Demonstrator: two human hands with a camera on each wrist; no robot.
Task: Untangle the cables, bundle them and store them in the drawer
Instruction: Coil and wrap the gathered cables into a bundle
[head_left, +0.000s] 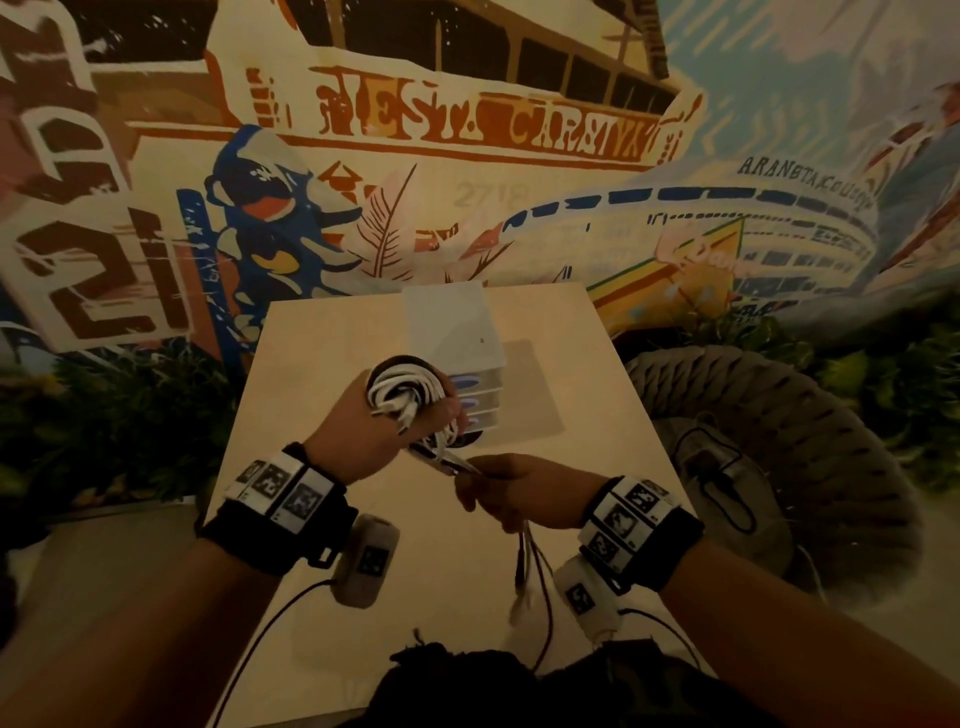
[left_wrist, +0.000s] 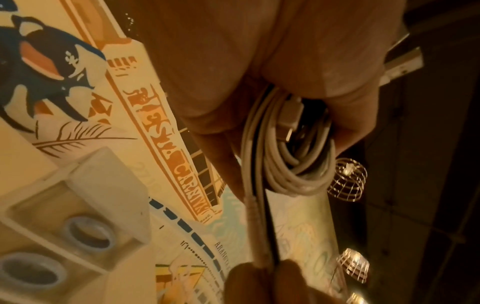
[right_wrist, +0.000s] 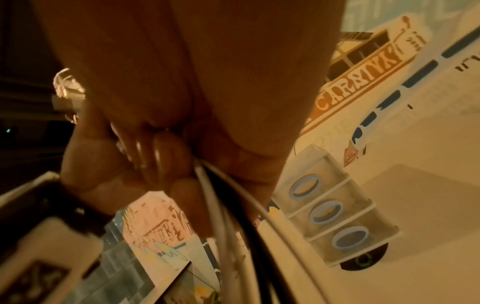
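Left hand (head_left: 363, 431) grips coiled cables (head_left: 408, 397) (tails pinched by right hand (head_left: 511, 488)).

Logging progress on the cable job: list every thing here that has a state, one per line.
cable coil: wound in loops, held up off the table.
loose cable ends: unwound, hanging below the right hand.
drawer unit: all three drawers closed.
left hand: grips the coil.
right hand: pinches the strands running from the coil.
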